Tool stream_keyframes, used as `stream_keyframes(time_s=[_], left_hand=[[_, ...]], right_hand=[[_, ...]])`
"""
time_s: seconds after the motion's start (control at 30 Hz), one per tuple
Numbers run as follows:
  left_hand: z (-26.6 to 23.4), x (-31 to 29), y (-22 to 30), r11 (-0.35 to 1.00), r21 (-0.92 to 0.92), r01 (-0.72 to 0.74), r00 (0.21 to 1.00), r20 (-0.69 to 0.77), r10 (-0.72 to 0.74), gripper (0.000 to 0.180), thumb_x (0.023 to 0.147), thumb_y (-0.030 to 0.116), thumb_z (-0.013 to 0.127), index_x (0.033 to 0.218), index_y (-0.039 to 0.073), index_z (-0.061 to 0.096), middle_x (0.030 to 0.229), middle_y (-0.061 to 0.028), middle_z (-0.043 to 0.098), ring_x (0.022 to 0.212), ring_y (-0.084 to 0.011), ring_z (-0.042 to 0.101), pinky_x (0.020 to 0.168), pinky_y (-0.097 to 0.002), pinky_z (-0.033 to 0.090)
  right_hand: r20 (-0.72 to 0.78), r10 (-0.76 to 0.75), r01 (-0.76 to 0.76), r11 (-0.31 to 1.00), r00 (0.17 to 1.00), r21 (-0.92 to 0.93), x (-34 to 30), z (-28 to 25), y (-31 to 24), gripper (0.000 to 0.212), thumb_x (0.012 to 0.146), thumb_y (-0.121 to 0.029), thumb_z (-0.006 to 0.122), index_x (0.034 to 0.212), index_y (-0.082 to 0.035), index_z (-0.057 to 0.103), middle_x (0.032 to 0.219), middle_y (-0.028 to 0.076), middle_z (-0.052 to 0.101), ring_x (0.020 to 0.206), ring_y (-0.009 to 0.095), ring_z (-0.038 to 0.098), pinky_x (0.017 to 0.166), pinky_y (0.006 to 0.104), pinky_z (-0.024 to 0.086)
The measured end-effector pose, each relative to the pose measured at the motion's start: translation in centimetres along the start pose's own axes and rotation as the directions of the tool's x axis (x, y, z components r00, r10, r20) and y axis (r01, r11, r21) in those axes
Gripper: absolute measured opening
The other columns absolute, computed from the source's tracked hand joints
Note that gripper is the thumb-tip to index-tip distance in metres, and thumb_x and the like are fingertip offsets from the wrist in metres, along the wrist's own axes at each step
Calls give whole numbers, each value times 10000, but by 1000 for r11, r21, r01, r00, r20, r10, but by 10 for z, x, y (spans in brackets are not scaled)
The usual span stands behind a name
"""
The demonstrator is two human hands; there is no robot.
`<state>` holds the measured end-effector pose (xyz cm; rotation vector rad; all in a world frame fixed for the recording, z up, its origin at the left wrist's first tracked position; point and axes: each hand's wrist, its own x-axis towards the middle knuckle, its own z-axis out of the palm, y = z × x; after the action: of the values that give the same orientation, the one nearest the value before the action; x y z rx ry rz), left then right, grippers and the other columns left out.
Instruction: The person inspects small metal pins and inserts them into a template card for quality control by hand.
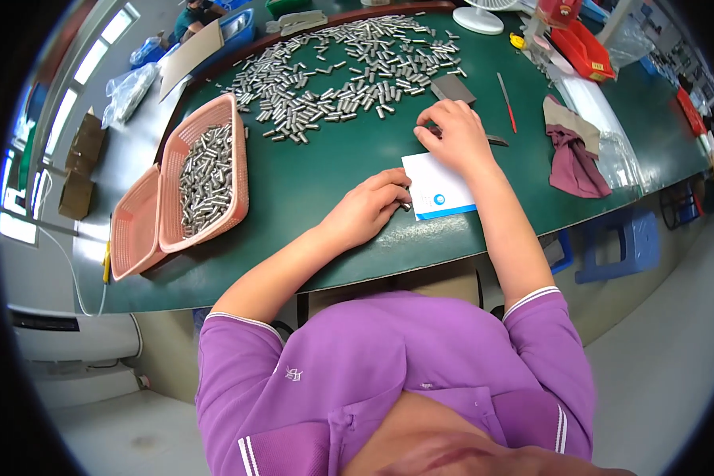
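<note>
My left hand (366,208) rests on the green table at the left edge of a white card with a blue stripe (432,186). Its fingers are curled, and a small metal cylinder (406,206) peeks out under the fingertips. Over the far edge of the card is my right hand (458,136), fingers bent and drawn together. A dark slim tool (497,140) sticks out beyond its right side; the fingers hide most of what lies under them. Just past that hand sits a grey block (453,90). Many loose metal cylinders (293,103) are spread across the far table.
At left stand a pink basket (241,186) of metal cylinders and a second pink basket (135,218). A red-handled pointed tool (508,107), a maroon cloth (577,163), a red bin (583,51) and a white fan (477,20) are to the right. Someone sits beyond, far left.
</note>
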<state>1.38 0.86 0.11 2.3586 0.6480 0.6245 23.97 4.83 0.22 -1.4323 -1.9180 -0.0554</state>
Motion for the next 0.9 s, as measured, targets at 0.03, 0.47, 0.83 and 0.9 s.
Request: stream_keyframes(time_s=[0.03,0.47,0.83,0.9], left_hand=[[-2,-4,0,999,-23,28,999,19,-27,174,842,-38,579,999,31,610,1282,-117,529,1236,-305,491,996,-376,441],[-16,-39,4,917,359,173,942,-331,-48,265,813,107,669,1059,42,596,1198,-131,542,1064,-313,551,889,-387,478],[-27,-35,-18,957,195,214,973,-133,-190,225,803,165,678,945,37,560,1015,-127,529,902,-336,581,756,-421,503],[-31,-32,-25,965,175,193,978,-108,-177,217,800,161,680,931,40,557,1006,-126,531,893,-340,581,751,-422,502]], right_hand=[[3,-21,21,1000,1000,-3,0,-3,-2,135,773,-240,689,851,-130,680,888,29,616,903,257,564,827,395,459],[569,-66,-37,985,820,167,-41,-26,-93,602,726,-233,760,1249,-26,547,1117,145,558,1011,305,588,885,372,487],[605,12,-118,984,797,136,-18,8,-97,338,690,-144,738,985,-32,616,976,165,597,912,348,610,827,411,504],[641,17,-140,980,767,143,-9,10,-97,339,686,-151,742,983,-42,619,963,165,610,906,349,612,819,412,505]])
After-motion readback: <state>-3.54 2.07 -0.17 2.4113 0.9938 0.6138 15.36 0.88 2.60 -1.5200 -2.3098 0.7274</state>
